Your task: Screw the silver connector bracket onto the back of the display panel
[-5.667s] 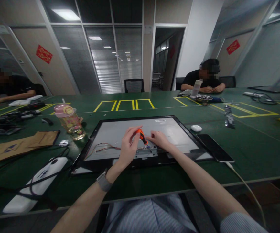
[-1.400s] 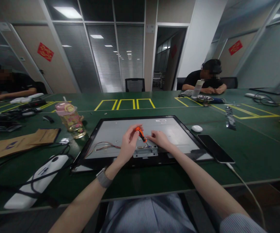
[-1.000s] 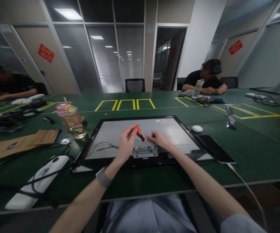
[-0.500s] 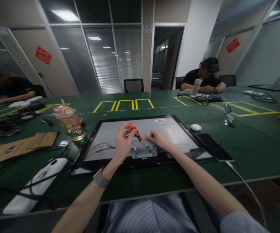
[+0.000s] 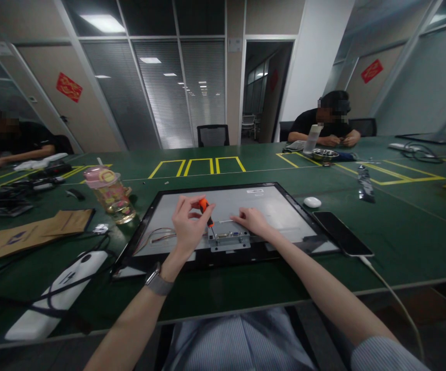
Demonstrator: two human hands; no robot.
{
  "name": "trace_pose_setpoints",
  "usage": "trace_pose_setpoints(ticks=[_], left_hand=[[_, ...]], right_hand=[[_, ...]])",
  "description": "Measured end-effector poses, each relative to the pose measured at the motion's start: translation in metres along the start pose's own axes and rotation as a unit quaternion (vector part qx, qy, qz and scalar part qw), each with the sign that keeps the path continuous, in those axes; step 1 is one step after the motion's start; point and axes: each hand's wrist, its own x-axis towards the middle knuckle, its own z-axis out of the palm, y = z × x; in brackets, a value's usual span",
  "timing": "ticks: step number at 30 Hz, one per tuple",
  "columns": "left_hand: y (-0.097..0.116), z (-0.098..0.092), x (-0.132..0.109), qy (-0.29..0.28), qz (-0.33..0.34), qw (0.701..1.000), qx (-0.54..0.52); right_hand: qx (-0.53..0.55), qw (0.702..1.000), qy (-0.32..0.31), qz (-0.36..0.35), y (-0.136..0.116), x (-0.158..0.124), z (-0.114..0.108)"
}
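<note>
My left hand [image 5: 187, 224] is closed around the orange and black handle of a screwdriver [image 5: 209, 220]. The screwdriver's tip points down at the left end of a metal port bracket [image 5: 228, 244], which has connectors along it. This bracket sits at the near edge of a flat display panel [image 5: 280, 208], lying with its grey back up in a black frame. Beside the bracket's far right side, my right hand [image 5: 252, 221] lies on the panel with fingers curled together. Whatever its fingertips grip, if anything, is hidden. Thin wires [image 5: 161, 234] lie left of the bracket.
A phone [image 5: 342, 234] on a cable and a white case [image 5: 312, 202] lie to the right. On the left are a pink-lidded cup [image 5: 110, 196], a paper bag [image 5: 33, 234] and a white power strip [image 5: 56, 296]. Two people sit across the table.
My left hand has moved left with the screwdriver, its tip going from the bracket's right end to its left end. The screwdriver now stands more upright. My right hand has stayed in place.
</note>
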Motion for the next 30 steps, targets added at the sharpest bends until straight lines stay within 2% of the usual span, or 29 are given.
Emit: trace_pose_setpoints(ticks=[22,30], left_hand=[[-0.003,0.003,-0.006,-0.009,0.018,1.000,0.006],[-0.003,0.006,-0.011,-0.088,0.012,0.993,-0.079]], right_hand=[[-0.002,1.000,-0.008,0.002,-0.002,-0.001,-0.002],[-0.012,1.000,-0.015,0.010,-0.003,0.000,-0.003]])
